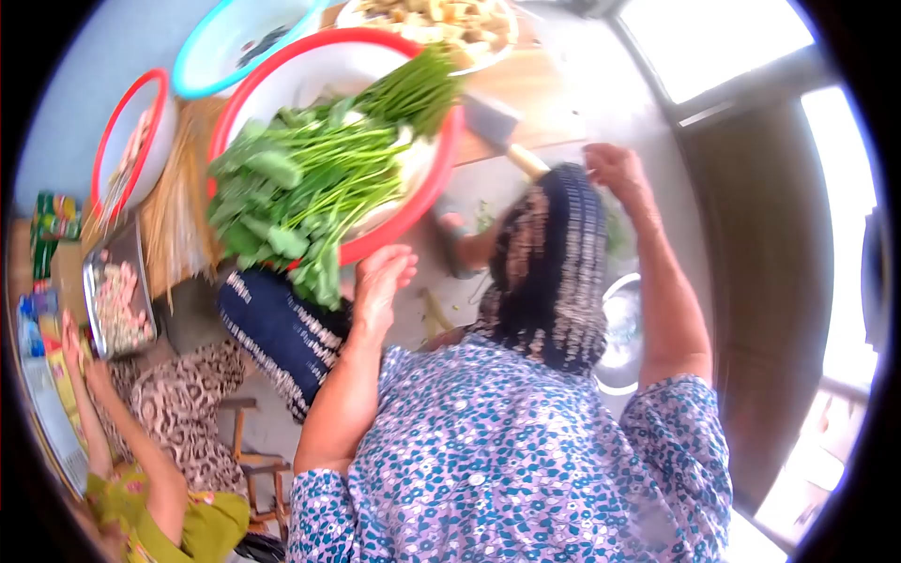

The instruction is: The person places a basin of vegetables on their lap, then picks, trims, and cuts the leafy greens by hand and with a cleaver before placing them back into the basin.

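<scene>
A white basin with a red rim holds a heap of leafy greens and a bundle of thin green stems. Just below its near rim is my left hand, its fingers loosely stretched and nothing visible in them. My right hand hovers beside my right knee, somewhat blurred, with fingers loosely bent and apart and no object showing. Near that knee, a cleaver lies with its blade on the wooden board and its pale handle towards me.
A plate of cut yellowish pieces and a blue-rimmed basin stand at the back. Left are a smaller red-rimmed bowl, thin sticks and a metal tray of diced food. Another person sits at lower left; a metal bowl is at right.
</scene>
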A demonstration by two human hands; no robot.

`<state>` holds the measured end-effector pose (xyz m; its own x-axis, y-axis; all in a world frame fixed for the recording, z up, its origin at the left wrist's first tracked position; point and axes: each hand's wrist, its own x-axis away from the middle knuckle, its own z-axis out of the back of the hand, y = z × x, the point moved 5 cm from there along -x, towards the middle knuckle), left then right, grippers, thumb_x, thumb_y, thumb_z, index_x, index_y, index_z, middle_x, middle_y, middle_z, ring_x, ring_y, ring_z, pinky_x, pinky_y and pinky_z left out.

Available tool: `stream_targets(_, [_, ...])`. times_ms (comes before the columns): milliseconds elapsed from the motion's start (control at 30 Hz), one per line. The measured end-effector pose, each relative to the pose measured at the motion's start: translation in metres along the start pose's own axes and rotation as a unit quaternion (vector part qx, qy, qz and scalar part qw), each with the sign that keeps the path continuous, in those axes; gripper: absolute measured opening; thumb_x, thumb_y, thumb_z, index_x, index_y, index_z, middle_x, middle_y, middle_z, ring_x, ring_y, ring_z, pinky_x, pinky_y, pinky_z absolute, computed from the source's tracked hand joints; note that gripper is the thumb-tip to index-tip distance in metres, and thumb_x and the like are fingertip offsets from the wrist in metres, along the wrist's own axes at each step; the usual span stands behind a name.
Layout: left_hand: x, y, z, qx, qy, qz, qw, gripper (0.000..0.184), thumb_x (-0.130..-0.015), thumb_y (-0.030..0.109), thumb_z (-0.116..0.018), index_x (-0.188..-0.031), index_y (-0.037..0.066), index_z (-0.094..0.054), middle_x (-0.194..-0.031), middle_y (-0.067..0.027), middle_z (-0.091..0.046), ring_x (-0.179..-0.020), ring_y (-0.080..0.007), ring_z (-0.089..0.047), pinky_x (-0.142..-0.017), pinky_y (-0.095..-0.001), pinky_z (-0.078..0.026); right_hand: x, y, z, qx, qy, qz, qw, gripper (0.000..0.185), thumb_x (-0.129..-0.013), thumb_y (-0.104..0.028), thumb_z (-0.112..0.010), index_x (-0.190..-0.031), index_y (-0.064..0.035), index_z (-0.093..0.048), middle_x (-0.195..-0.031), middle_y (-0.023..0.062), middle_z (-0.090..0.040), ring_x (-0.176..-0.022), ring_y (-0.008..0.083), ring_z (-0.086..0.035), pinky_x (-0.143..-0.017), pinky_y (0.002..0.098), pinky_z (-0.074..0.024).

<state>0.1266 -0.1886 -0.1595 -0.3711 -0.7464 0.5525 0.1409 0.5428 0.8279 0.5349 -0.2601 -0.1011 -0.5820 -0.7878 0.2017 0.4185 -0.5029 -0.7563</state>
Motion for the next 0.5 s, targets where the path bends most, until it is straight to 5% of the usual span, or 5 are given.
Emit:
stream_targets(167, [0.002, -0.004, -0.001, -0.083, 0.002, 0.007, 0.997, 0.019, -0.09, 0.016, -0.06, -0.105, 0.004, -0.064, -0.091, -0.005, -0.069, -0.072, -0.0106, -0.062, -0.061, -0.0224, -0.047, 0.056, 0.078, -0.066, -0.03, -0.034, -0.081, 0.996, 0.025, -0.087, -0.022, -0.062, -0.099, -0.0011, -0.07, -0.081, 0.0108, -0.07, -0.066, 0.0187, -0.066, -0.064, 0.0336, -0.0528])
stream_targets(233, [0.0, -0.008, 0.003, -0.112, 0.006, 0.018, 0.993, 0.019, -0.09, 0.016, -0.06, -0.105, 0.004, -0.064, -0.09, -0.005, -0.068, -0.072, -0.0106, -0.062, -0.06, -0.0226, -0.046, 0.074, 0.112, -0.121, 0.218, -0.185, 0.06, 0.956, 0.027, -0.088, -0.024, -0.06, -0.096, 0.0005, -0.07, -0.086, 0.0117, -0.07, -0.074, 0.0224, -0.066, -0.069, 0.0374, -0.0522])
stream_targets(300, [0.007, -0.002, 0.003, -0.148, 0.001, 0.024, 0.989, 0.019, -0.09, 0.016, -0.059, -0.104, 0.004, -0.064, -0.09, -0.0048, -0.068, -0.072, -0.0106, -0.062, -0.061, -0.0229, -0.046, 0.116, 0.211, -0.186, -0.262, -0.118, -0.07, 0.955, 0.027, -0.089, -0.023, -0.058, -0.097, 0.0004, -0.069, -0.092, 0.0133, -0.07, -0.082, 0.0217, -0.065, -0.073, 0.039, -0.0503])
stream_targets(467, [0.025, 0.039, -0.017, -0.265, -0.021, 0.036, 0.963, 0.017, -0.09, 0.015, -0.059, -0.1, 0.004, -0.067, -0.088, -0.0038, -0.068, -0.073, -0.0107, -0.061, -0.063, -0.0236, -0.047, 0.149, 0.181, -0.219, -0.345, -0.193, -0.144, 0.907, 0.031, -0.087, -0.026, -0.058, -0.099, 0.0003, -0.069, -0.096, 0.0164, -0.07, -0.088, 0.0159, -0.062, -0.078, 0.0352, -0.0475])
stream_targets(500, [0.026, 0.043, -0.02, -0.269, -0.022, 0.035, 0.962, 0.017, -0.09, 0.015, -0.059, -0.1, 0.004, -0.067, -0.088, -0.0038, -0.068, -0.073, -0.0107, -0.061, -0.063, -0.0236, -0.047, 0.148, 0.191, -0.226, -0.341, -0.197, -0.131, 0.91, 0.032, -0.087, -0.028, -0.058, -0.104, -0.0023, -0.068, -0.104, 0.0181, -0.069, -0.093, 0.0321, -0.066, -0.082, 0.0352, -0.0477])
